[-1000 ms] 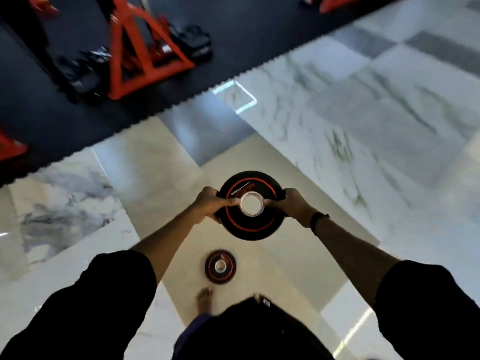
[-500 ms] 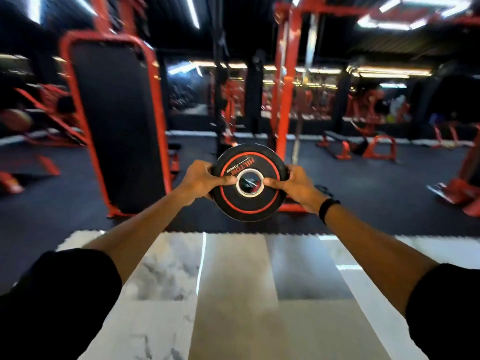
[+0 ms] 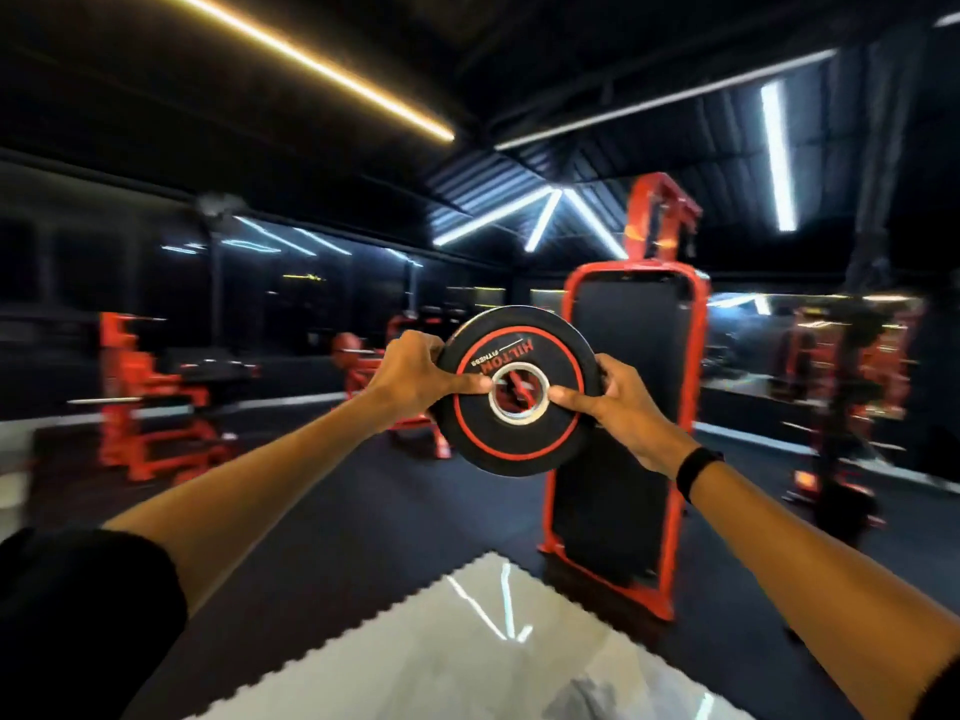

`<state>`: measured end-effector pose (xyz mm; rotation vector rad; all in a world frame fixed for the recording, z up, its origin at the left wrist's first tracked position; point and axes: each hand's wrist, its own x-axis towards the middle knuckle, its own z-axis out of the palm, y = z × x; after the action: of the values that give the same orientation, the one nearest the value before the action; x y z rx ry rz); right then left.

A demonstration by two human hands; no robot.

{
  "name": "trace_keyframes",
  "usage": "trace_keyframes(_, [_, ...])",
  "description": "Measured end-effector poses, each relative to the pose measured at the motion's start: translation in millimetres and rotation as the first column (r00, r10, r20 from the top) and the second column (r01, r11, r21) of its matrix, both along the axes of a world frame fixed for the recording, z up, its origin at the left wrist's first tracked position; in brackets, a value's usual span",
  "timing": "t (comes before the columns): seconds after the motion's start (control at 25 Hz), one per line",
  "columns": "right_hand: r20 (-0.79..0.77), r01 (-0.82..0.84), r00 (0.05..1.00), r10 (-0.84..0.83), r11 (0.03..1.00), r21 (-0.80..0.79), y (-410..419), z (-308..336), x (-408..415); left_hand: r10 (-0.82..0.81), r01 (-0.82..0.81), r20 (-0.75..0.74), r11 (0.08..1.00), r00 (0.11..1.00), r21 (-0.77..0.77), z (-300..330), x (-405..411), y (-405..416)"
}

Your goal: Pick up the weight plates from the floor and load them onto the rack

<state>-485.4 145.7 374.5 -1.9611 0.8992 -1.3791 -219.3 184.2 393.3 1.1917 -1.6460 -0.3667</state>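
Observation:
A round black weight plate [image 3: 511, 433] with a red ring, white lettering and a metal-lined centre hole is held up at chest height in front of me, its face toward the camera. My left hand [image 3: 410, 374] grips its left edge with the thumb lying across the face toward the hole. My right hand [image 3: 621, 407] grips the right edge, thumb likewise pointing at the hole; a black band sits on that wrist. No plate rack can be told apart among the blurred machines.
A tall red-framed machine with a black panel [image 3: 623, 423] stands just behind the plate, right of centre. More red equipment [image 3: 150, 397] lines the left, and other red equipment [image 3: 852, 387] the right. Black rubber mat [image 3: 363, 517] lies ahead, with a pale marble floor patch [image 3: 447, 662] below.
The view has swung up from the floor and turned left; the red-framed panel shifted from left to right of the plate. Both hands kept their grip on the plate throughout.

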Motion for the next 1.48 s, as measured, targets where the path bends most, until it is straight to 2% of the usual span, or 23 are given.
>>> trace_keyframes(0.24, [0.007, -0.346, 0.938, 0.346, 0.938, -0.022, -53, -7, 205, 0.333, -0.333, -0.009, 0.943, 0.943, 0.015, -8, 170, 38])
trace_keyframes(0.44, [-0.036, -0.595, 0.804, 0.594, 0.804, -0.013, -74, -14, 353, 0.593, -0.592, -0.053, 0.805, 0.804, 0.023, -22, 273, 78])
trace_keyframes(0.64, [-0.039, -0.777, 0.629, 0.777, 0.629, -0.016, -94, -24, 468, 0.783, -0.783, 0.004, 0.622, 0.622, 0.000, -30, 342, 96])
trace_keyframes(0.88, [-0.063, -0.889, 0.456, 0.887, 0.452, -0.071, -143, 1, 578, 0.892, -0.892, -0.032, 0.449, 0.451, -0.062, -15, 397, 72])
trace_keyframes(1.08, [-0.117, -0.933, 0.350, 0.929, 0.333, -0.139, -183, 26, 647, 0.928, -0.931, -0.087, 0.355, 0.362, -0.080, -3, 431, 42])
trace_keyframes(1.48, [-0.094, -0.989, 0.133, 0.987, 0.126, -0.080, -180, 5, 763, 0.992, -0.991, -0.016, 0.121, 0.122, -0.053, -14, 484, 50])
